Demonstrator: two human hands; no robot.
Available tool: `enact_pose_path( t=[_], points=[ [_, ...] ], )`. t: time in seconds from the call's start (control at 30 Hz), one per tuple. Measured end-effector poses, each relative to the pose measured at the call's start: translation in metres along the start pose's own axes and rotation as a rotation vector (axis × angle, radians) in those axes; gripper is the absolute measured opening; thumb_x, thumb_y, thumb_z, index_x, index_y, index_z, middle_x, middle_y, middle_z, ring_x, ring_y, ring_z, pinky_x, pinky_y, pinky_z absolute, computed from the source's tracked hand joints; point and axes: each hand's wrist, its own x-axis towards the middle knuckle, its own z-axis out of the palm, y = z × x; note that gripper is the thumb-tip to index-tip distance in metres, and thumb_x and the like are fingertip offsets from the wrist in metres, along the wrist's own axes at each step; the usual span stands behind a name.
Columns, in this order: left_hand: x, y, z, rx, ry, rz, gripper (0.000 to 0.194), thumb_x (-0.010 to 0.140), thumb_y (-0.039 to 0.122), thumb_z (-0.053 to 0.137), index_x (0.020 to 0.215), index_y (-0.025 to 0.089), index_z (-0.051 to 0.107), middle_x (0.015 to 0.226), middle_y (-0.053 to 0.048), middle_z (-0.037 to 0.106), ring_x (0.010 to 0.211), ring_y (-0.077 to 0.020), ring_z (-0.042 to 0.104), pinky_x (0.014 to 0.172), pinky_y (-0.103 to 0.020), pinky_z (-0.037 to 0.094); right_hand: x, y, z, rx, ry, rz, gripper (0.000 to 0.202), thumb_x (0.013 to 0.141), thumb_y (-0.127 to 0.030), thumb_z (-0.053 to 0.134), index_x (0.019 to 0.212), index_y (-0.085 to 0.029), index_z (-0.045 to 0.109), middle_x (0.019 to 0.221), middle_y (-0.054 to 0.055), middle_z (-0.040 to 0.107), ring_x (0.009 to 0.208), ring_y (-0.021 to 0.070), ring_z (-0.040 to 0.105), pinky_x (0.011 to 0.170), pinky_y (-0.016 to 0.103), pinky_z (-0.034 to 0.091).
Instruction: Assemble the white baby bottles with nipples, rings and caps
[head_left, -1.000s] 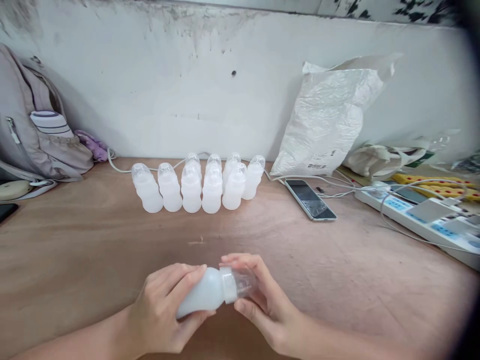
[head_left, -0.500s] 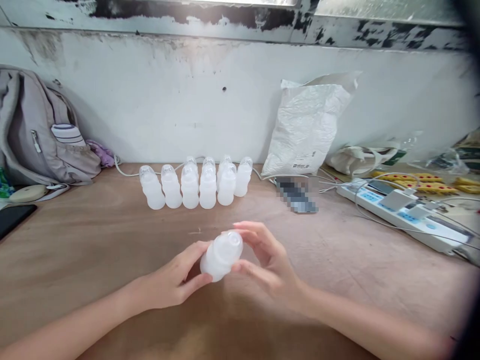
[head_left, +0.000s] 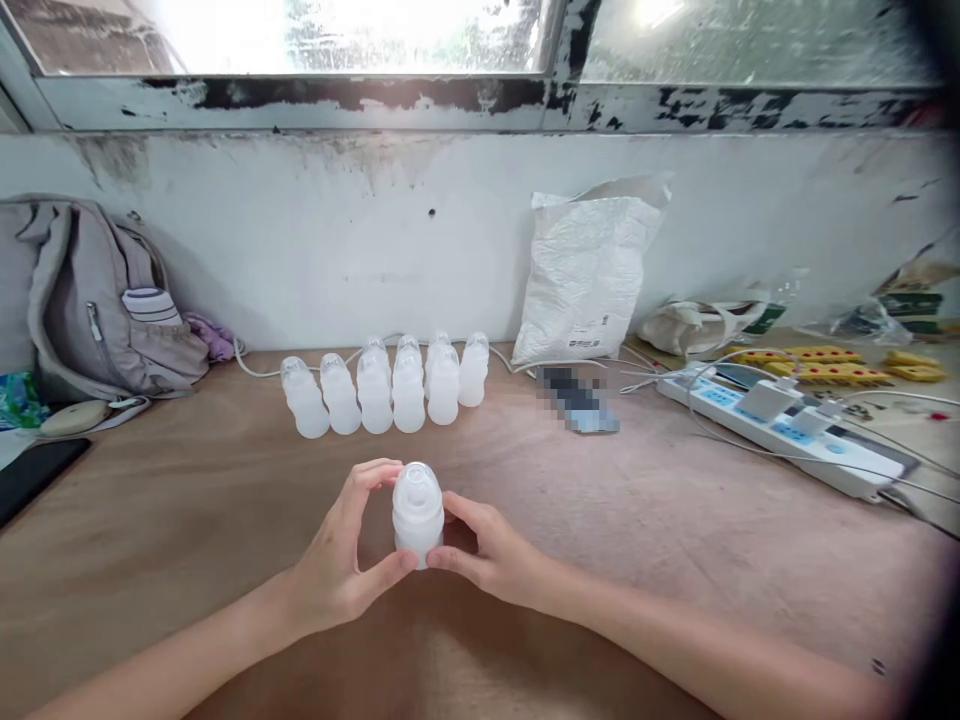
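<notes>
A small frosted white bottle (head_left: 418,520) with a clear domed cap stands nearly upright between my hands, low in the middle of the view. My left hand (head_left: 337,555) grips it from the left, thumb at the lower part and fingertips by the cap. From the other side my right hand (head_left: 495,555) closes on the lower half, its thumb in front and its fingers partly hidden behind. Whether the bottle's base rests on the table cannot be made out. Several similar capped bottles (head_left: 375,395) stand grouped beyond my hands.
On the wooden table (head_left: 225,500), a grey backpack (head_left: 112,300) and a dark flat device (head_left: 37,480) lie left. Against the wall leans a white plastic mailing bag (head_left: 585,275). A blurred-out phone-like object (head_left: 577,400) and a power strip (head_left: 780,430) with cables are right.
The bottle has gone from tilted rightward to nearly upright. My left fingers have shifted up towards the cap, while my right hand has moved down to the lower body. The view has tilted upward.
</notes>
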Motion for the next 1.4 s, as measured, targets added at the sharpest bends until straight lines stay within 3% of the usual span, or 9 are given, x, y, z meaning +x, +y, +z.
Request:
enact_pose_path(
  t=[0.27,0.37,0.53,0.63,0.67,0.77,0.93,1.2,1.4],
  points=[
    [0.026,0.028,-0.010,-0.018,0.078,-0.114,0.025,0.082,0.033,0.052,0.102,0.020,0.049,0.089,-0.002,0.060,0.082,-0.0162,0.057,0.075,-0.029,0.047,-0.002,0.001,-0.003,0.029,0.025,0.001,0.028,0.082,-0.030,0.053,0.109,-0.020,0.051,0.092,0.004,0.061,0.077,0.0152,0.056,0.071,0.028,0.046],
    [0.050,0.032,-0.048,-0.026,0.260,-0.085,0.027,0.079,0.033,0.055,0.100,0.015,0.053,0.090,-0.002,0.060,0.082,-0.0155,0.057,0.071,-0.026,0.047,-0.004,0.004,-0.004,0.107,0.194,0.073,0.026,0.086,-0.035,0.046,0.108,-0.021,0.050,0.097,0.005,0.060,0.079,0.0150,0.058,0.071,0.028,0.048],
    [0.116,0.034,-0.144,0.123,0.465,-0.051,0.041,0.079,0.027,0.040,0.107,-0.002,0.048,0.089,0.002,0.058,0.091,-0.0152,0.057,0.076,-0.028,0.038,-0.006,0.010,-0.008,0.111,0.409,0.084,0.025,0.087,-0.039,0.043,0.082,-0.018,0.056,0.075,0.003,0.058,0.058,0.0124,0.055,0.054,0.024,0.046],
    [0.149,0.017,-0.180,0.296,0.386,-0.129,0.058,0.078,0.025,0.007,0.112,-0.008,0.042,0.095,0.003,0.054,0.104,-0.0199,0.049,0.078,-0.033,0.032,-0.005,0.013,-0.013,0.060,0.456,0.050,0.024,0.086,-0.037,0.044,0.079,-0.017,0.056,0.070,0.002,0.056,0.054,0.0116,0.054,0.051,0.023,0.044],
    [0.157,0.007,-0.185,0.366,0.334,-0.237,0.058,0.079,0.029,0.011,0.111,-0.006,0.045,0.095,0.003,0.056,0.104,-0.0204,0.050,0.079,-0.032,0.033,-0.004,0.014,-0.015,0.041,0.462,0.045,0.024,0.086,-0.037,0.044,0.079,-0.017,0.056,0.070,0.002,0.056,0.053,0.0114,0.054,0.051,0.023,0.044],
    [0.171,-0.029,-0.182,0.442,0.216,-0.460,0.052,0.061,0.045,0.060,0.098,0.009,0.060,0.102,-0.007,0.063,0.100,-0.0234,0.056,0.081,-0.030,0.043,-0.001,0.021,-0.023,-0.004,0.463,0.039,0.024,0.087,-0.037,0.043,0.079,-0.017,0.055,0.068,0.001,0.056,0.051,0.0110,0.054,0.049,0.022,0.044],
    [0.175,-0.069,-0.153,0.402,0.005,-0.640,0.036,0.055,0.039,0.068,0.083,0.017,0.062,0.091,-0.006,0.067,0.089,-0.0224,0.060,0.074,-0.026,0.046,0.002,0.035,-0.039,-0.098,0.505,0.033,0.026,0.085,-0.039,0.043,0.079,-0.017,0.056,0.066,0.001,0.056,0.048,0.0111,0.054,0.047,0.022,0.044],
    [0.180,-0.072,-0.131,0.419,-0.263,-0.773,0.027,0.054,0.034,0.065,0.075,0.018,0.062,0.084,-0.005,0.067,0.078,-0.0225,0.060,0.064,-0.027,0.046,0.008,0.050,-0.063,-0.195,0.560,0.056,0.029,0.086,-0.041,0.040,0.080,-0.017,0.055,0.066,0.001,0.058,0.046,0.0121,0.055,0.047,0.024,0.044],
    [0.183,-0.069,-0.135,0.481,-0.277,-0.748,0.041,0.054,0.043,0.066,0.089,0.021,0.063,0.100,-0.009,0.066,0.088,-0.0255,0.060,0.068,-0.028,0.047,0.010,0.063,-0.076,-0.565,0.530,0.002,0.026,0.088,-0.032,0.036,0.077,-0.018,0.055,0.066,0.002,0.059,0.056,0.0149,0.056,0.056,0.026,0.044]
  ],
)
